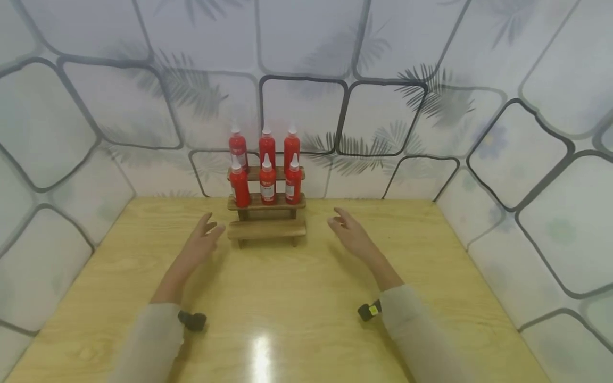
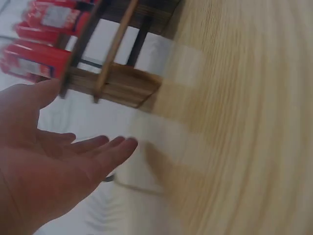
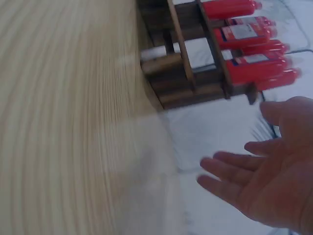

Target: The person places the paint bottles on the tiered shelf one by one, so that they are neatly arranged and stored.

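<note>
A stepped wooden rack (image 1: 266, 230) stands near the back wall, its lowest step bare. Red bottles (image 1: 267, 186) with white pointed caps stand upright in two rows on its middle and top steps. My left hand (image 1: 203, 241) is held just left of the rack, fingers relaxed and nothing in it. On the other side, a little farther off, my right hand (image 1: 353, 234) hovers with loosely spread fingers, also holding nothing. Both wrist views show the palms turned toward the rack, apart from it, with the left hand (image 2: 63, 156) and right hand (image 3: 264, 171) beside its ends.
A light wood-grain table (image 1: 268, 287) spreads under both arms. Patterned white wall covering (image 1: 306, 117) closes off the back and both sides. A small dark device (image 1: 193, 321) sits at the left wrist, and another (image 1: 369, 310) at the right.
</note>
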{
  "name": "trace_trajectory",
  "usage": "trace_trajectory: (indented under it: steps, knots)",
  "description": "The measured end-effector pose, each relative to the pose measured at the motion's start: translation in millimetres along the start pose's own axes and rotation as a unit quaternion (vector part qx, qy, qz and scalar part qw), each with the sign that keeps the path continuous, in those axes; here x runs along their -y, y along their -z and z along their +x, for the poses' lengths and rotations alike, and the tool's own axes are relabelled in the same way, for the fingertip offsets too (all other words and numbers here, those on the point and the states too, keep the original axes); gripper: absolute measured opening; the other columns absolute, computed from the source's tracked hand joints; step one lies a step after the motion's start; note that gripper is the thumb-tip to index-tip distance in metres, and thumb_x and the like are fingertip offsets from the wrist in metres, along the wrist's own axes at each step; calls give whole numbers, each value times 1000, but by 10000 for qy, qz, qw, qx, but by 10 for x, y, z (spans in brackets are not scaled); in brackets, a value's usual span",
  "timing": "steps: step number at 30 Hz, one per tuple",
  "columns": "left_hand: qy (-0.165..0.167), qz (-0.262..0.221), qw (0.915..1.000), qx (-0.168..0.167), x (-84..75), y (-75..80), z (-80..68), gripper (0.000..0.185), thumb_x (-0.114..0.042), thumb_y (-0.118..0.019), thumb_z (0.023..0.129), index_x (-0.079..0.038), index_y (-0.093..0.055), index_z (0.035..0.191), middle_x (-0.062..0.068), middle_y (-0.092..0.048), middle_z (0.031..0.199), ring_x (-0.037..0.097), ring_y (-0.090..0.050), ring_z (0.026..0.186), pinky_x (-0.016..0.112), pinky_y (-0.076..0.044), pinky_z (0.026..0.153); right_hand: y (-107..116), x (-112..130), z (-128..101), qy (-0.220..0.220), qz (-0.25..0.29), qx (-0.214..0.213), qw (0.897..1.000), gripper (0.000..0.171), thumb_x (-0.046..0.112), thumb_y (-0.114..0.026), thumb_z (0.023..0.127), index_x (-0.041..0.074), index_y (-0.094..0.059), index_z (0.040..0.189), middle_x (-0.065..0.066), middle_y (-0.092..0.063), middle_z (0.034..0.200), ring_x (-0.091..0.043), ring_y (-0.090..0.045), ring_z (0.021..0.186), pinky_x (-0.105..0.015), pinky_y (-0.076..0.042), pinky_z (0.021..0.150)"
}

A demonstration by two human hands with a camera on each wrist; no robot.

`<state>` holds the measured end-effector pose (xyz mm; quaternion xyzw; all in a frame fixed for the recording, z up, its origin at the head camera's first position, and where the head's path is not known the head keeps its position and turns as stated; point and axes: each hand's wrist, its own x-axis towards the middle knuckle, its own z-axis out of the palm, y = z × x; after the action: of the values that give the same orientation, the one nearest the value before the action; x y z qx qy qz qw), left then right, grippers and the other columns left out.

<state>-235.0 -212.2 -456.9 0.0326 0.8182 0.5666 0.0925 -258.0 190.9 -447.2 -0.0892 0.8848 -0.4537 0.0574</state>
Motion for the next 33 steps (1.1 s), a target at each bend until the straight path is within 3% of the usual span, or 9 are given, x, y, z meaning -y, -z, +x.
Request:
trace_trajectory:
  steps: [2, 5, 8, 11, 16, 18, 22, 28, 33]
  knots:
    - [153, -559, 9983, 99, 62, -65, 168, 80, -41, -42, 108, -9, 8, 161, 33, -23, 161, 51, -32, 144, 60, -33, 122, -239, 45, 200, -91, 656, 403, 9970, 67, 41, -45, 107, 7, -22, 160, -25, -47, 151, -43, -49, 135, -55, -48, 112]
    - [48, -618, 9980, 155, 121, -185, 330, 72, -33, -43, 109, -4, -3, 161, 32, -35, 155, 46, -42, 140, 52, -36, 122, -549, 82, 396, -203, 1441, 799, 9861, 64, 30, -48, 107, 1, -22, 159, -27, -47, 150, -42, -55, 130, -46, -54, 108]
    - [-76, -357, 9993, 71, 150, -280, 385, 65, -29, -43, 109, -5, -13, 161, 30, -44, 150, 42, -50, 134, 50, -42, 118, -720, 121, 456, -226, 1683, 670, 9832, 57, 23, -49, 107, -2, -31, 155, -27, -50, 147, -40, -60, 124, -43, -58, 102]
    - [-63, -530, 9986, -1, 166, -338, 396, 63, -21, -44, 108, -8, -14, 162, 30, -47, 146, 41, -51, 131, 51, -43, 117, -758, 144, 460, -224, 1738, 451, 9835, 52, 16, -48, 106, -5, -36, 152, -29, -51, 144, -42, -63, 119, -42, -60, 99]
    - [-95, -691, 9975, 80, 61, -609, 469, 65, -17, -50, 106, -9, -17, 162, 30, -48, 145, 33, -59, 122, 41, -51, 109, -516, 65, 379, -520, 2168, 259, 9745, 50, 9, -45, 106, -7, -33, 153, -30, -44, 150, -45, -57, 125, -44, -59, 101]
    - [-136, -662, 9976, 126, 2, -737, 511, 66, -16, -51, 105, -10, -18, 162, 30, -52, 141, 25, -65, 100, 29, -58, 89, -392, 15, 352, -716, 2248, 144, 9717, 49, 8, -45, 106, -6, -35, 152, -30, -44, 149, -44, -57, 126, -44, -60, 100]
    - [-205, -814, 9962, 228, -99, -998, 636, 66, -16, -54, 104, -11, -21, 161, 27, -60, 132, 13, -60, 79, 20, -53, 63, -142, -93, 294, -1082, 2163, -50, 9703, 47, 7, -46, 104, -6, -39, 149, -31, -46, 145, -42, -60, 120, -44, -60, 99]
    - [-302, -894, 9940, 548, -238, -1313, 801, 68, -18, -54, 105, -13, -18, 162, 25, -64, 128, 26, -66, 105, 29, -60, 85, 164, -221, 181, -1385, 2095, -244, 9676, 47, 8, -45, 104, -7, -39, 148, -34, -48, 142, -34, -65, 107, -45, -60, 98]
    - [-229, -814, 9941, 675, -292, -1417, 916, 71, -25, -55, 105, -16, -14, 163, 25, -60, 137, 36, -62, 122, 45, -56, 105, 323, -296, 130, -1432, 1978, -335, 9691, 50, 9, -44, 104, -6, -36, 151, -34, -47, 143, -33, -65, 106, -44, -60, 100]
